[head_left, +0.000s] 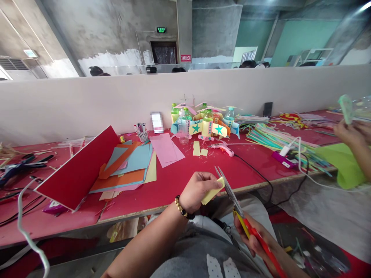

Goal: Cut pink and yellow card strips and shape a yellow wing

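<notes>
My left hand (199, 189) pinches a small piece of yellow paper (212, 194), its upper right end rounded. In my right hand (255, 235) is a pair of scissors (235, 199) with red and yellow handles. The blades point up and to the left, slightly apart, beside the rounded end of the paper; whether they touch it I cannot tell. Beyond my hands, yellow paper pieces (196, 148) lie on the red table (174, 189). A pink glue gun (223, 148) rests to their right.
Bottle planes with paper wings (208, 127) stand along the partition (121, 92). Coloured paper sheets (130, 166) lie left of centre by a red upright board (78, 170). Pipe cleaners (272, 137) and a purple power strip (285, 159) are right. Another person's hand (352, 133) holds a greenish object.
</notes>
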Tool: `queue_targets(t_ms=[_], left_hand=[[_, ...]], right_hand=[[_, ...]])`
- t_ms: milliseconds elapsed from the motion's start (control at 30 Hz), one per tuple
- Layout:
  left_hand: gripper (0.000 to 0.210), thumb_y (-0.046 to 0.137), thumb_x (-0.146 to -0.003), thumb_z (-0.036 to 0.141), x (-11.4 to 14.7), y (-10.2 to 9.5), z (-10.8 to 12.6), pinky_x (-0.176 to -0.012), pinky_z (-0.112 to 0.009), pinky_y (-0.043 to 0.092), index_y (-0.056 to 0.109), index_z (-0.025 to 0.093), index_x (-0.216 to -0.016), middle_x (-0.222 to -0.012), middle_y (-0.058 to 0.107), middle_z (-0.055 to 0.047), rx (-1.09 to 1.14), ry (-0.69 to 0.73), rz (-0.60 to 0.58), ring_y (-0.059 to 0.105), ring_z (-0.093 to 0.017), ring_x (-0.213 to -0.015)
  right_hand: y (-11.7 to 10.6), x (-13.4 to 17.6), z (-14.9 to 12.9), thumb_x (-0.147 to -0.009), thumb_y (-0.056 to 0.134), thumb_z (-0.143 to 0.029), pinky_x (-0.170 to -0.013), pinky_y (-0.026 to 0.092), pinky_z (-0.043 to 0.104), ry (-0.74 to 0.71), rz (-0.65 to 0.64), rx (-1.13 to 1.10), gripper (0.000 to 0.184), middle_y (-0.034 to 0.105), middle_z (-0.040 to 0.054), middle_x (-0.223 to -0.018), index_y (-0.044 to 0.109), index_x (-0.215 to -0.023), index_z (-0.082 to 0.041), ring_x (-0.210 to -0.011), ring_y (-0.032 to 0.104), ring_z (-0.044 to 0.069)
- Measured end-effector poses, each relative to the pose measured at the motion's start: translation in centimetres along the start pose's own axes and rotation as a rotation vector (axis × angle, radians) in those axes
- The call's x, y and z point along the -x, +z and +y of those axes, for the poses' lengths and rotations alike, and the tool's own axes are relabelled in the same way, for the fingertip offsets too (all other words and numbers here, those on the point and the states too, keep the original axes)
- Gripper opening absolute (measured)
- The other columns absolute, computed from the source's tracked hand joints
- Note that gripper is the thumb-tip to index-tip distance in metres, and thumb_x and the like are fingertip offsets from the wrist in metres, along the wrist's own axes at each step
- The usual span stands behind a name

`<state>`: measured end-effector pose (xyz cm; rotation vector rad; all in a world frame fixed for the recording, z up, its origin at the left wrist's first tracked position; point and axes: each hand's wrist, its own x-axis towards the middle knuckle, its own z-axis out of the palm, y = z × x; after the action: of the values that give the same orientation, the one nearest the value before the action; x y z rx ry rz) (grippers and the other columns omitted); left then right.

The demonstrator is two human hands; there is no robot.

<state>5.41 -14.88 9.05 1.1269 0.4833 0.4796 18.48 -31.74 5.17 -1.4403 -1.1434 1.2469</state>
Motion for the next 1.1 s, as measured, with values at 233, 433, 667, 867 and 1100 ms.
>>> queue_targets(t_ms=[233, 433, 667, 867, 1100], left_hand=[[0.022, 0.074, -0.064, 0.029, 0.0, 0.0, -0.2, -0.039, -0.019, 0.029, 0.058, 0.014, -0.058, -0.051, 0.061, 0.000, -0.013, -0.012, -0.004, 0.046, -0.007, -0.038], [0.023, 0.074, -0.063, 0.030, 0.0, 0.1, -0.1, -0.039, -0.019, 0.030, 0.058, 0.014, -0.058, -0.051, 0.061, 0.000, -0.018, -0.026, 0.003, 0.046, -0.007, -0.038], [0.022, 0.074, -0.063, 0.029, -0.1, -0.1, -0.3, -0.040, -0.018, 0.030, 0.058, 0.014, -0.059, -0.051, 0.061, -0.001, -0.016, -0.021, -0.010, 0.046, -0.007, -0.039], [0.019, 0.072, -0.065, 0.026, -0.1, -0.2, -0.3, -0.039, -0.017, 0.030, 0.059, 0.013, -0.060, -0.052, 0.062, 0.000, -0.021, -0.021, -0.015, 0.046, -0.007, -0.038], [0.019, 0.072, -0.064, 0.027, 0.0, -0.2, -0.2, -0.039, -0.017, 0.031, 0.059, 0.013, -0.060, -0.052, 0.062, 0.000, -0.042, -0.026, 0.000, 0.046, -0.007, -0.039]], right_hand=[[-0.2, -0.5, 1.7, -0.060, 0.050, -0.083, -0.048, 0.031, 0.028, -0.006, 0.007, 0.017, 0.061, 0.038, -0.0025, -0.066, 0.043, -0.074, -0.024, -0.051, 0.030, 0.011], [-0.3, -1.1, 4.0, -0.054, 0.041, -0.090, -0.043, 0.027, 0.025, -0.016, -0.016, -0.002, 0.070, 0.034, -0.0050, -0.062, 0.040, -0.074, -0.024, -0.048, 0.025, 0.008], [-0.8, -0.6, 2.6, -0.064, 0.044, -0.083, -0.046, 0.030, 0.024, 0.024, -0.096, 0.019, 0.062, 0.031, -0.0059, -0.062, 0.036, -0.077, -0.024, -0.048, 0.026, 0.008], [-0.7, -0.5, 2.5, -0.061, 0.041, -0.087, -0.042, 0.029, 0.023, 0.013, -0.076, 0.040, 0.065, 0.029, -0.0069, -0.059, 0.036, -0.076, -0.024, -0.045, 0.026, 0.008], [-0.4, -0.1, 2.4, -0.063, 0.044, -0.085, -0.040, 0.028, 0.023, 0.045, -0.019, 0.014, 0.063, 0.032, -0.0079, -0.054, 0.039, -0.077, -0.024, -0.042, 0.027, 0.007]])
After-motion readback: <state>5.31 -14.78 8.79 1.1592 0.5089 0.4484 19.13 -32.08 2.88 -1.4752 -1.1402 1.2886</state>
